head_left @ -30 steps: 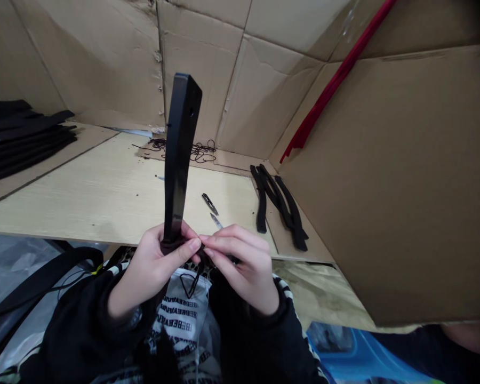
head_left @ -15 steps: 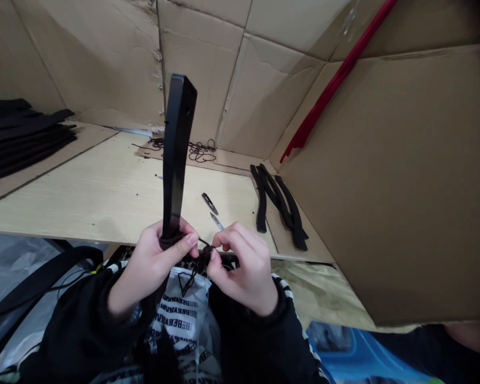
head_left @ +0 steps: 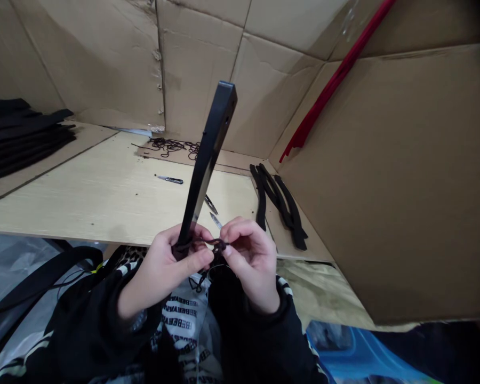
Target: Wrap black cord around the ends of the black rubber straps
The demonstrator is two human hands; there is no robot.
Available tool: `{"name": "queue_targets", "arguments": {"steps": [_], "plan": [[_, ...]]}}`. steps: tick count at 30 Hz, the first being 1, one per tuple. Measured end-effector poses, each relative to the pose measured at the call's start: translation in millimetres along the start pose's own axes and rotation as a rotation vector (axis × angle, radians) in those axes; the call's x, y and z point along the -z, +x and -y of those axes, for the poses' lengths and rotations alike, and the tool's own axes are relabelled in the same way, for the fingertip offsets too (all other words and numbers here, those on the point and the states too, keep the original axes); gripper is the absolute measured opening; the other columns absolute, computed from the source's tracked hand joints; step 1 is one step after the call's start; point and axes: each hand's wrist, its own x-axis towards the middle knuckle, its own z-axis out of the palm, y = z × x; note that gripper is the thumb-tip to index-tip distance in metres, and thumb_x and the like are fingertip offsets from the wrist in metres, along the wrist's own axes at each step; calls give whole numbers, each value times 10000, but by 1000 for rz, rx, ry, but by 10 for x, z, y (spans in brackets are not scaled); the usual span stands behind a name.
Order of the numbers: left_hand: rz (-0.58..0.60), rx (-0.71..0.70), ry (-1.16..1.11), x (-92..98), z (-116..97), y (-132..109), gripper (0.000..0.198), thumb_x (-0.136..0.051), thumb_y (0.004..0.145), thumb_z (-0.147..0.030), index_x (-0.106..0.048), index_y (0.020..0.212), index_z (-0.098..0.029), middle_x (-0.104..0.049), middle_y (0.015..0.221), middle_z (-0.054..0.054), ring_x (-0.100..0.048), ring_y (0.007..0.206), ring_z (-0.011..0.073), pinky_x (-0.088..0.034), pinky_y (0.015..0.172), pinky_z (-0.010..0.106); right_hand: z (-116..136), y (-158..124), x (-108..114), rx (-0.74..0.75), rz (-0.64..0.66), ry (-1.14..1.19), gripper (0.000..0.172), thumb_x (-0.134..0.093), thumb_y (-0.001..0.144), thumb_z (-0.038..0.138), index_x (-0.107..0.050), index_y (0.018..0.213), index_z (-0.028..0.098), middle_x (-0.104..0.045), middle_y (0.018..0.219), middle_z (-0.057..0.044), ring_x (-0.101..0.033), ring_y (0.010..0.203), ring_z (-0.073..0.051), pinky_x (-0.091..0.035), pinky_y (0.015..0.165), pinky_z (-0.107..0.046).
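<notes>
Black strap (head_left: 206, 162) tilted in closed left hand (head_left: 164, 266); right hand (head_left: 252, 261) pinches dark cord (head_left: 215, 244) past board edge (head_left: 84, 233).

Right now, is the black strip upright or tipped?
Tipped: the black strip leans right from the left hand gripping its lower end.

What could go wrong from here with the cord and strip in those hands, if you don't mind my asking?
The dark cord is pinched only between the fingertips of the right hand, so it might slip and loosen at the strip's lower end. The left hand grips the black strip only near that end, so its long, tilted length could swing. A small blade lies on the board just beyond the right hand and could nick a finger reaching forward.
</notes>
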Motion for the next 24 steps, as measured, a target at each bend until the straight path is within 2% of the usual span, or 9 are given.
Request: {"name": "queue_targets", "arguments": {"steps": [2,8,12,15,19,24], "plan": [[-14,-18,42,12,5,-2,212,-759,695,-254,-667,881,-207,-633,708,-26,-588,617,77,-497,570,142,18,6,15,-23,18,-74,110,-558,789,86,-522,793,190,-493,754,9,-476,699,-104,-391,605,-227],[-34,-63,87,39,-23,13,154,-709,745,-214,-683,897,-218,-597,579,-54,-561,527,64,-488,537,134,63,20,50,-37,14,-257,90,-592,776,87,-559,775,171,-520,764,6,-469,656,-89,-410,587,-224],[-54,-61,53,24,-30,21,101,-725,726,-196,-674,812,-201,-625,659,-47,-565,528,53,-490,525,122,76,18,35,-22,30,-310,101,-600,759,70,-581,790,165,-542,773,0,-468,649,-88,-411,575,-222],[-47,-38,24,17,-37,17,114,-734,715,-186,-659,799,-197,-634,729,-43,-585,564,53,-500,543,117,74,19,8,-29,6,-272,97,-589,764,70,-574,770,166,-528,758,4,-471,653,-89,-404,567,-219],[6,-19,11,32,-56,4,147,-740,710,-172,-648,817,-214,-638,778,-46,-624,692,68,-514,646,116,60,23,-26,-75,0,-160,80,-589,775,98,-566,756,172,-512,750,11,-468,650,-88,-400,563,-213],[24,11,36,30,-63,-1,132,-725,723,-168,-623,799,-202,-609,730,-49,-589,685,58,-487,640,103,40,16,-63,-116,-15,-97,101,-567,770,78,-553,741,174,-501,736,22,-457,638,-76,-392,563,-198]]}}
